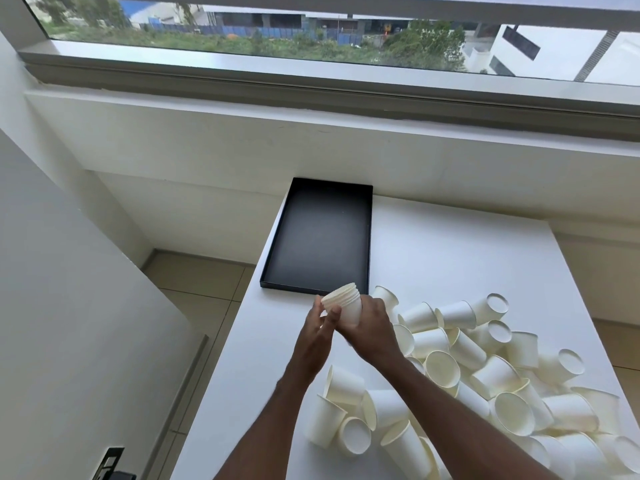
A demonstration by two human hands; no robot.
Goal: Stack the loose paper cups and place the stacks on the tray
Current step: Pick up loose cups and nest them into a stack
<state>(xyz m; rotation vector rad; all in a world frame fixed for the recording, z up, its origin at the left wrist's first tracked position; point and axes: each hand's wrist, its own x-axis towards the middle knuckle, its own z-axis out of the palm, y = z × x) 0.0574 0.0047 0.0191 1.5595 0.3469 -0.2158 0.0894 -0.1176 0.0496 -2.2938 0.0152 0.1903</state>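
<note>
Stack [343, 304]: white paper cups are nested together and held tilted, rims up and leaning left, above the tabletop [450, 244], just in front of the tray's near edge, towards its right corner.
Right hand [373, 328]: it is wrapped round the lower body of the stack, which is gripped from the right.
Left hand [316, 337]: it is set against the stack's left side, with the thumb laid on the wall below the rims and the fingers raised behind, so the stack is pinched.
Tray [277, 244]: black, it is laid at the tabletop's far left corner, its long side along the left edge.
Cups [485, 375]: they are heaped loose over the near and right part of the tabletop, most tipped on their sides.
Surroundings: a window [311, 39] is seen beyond the far edge, and a tiled floor [194, 278] to the left.
</note>
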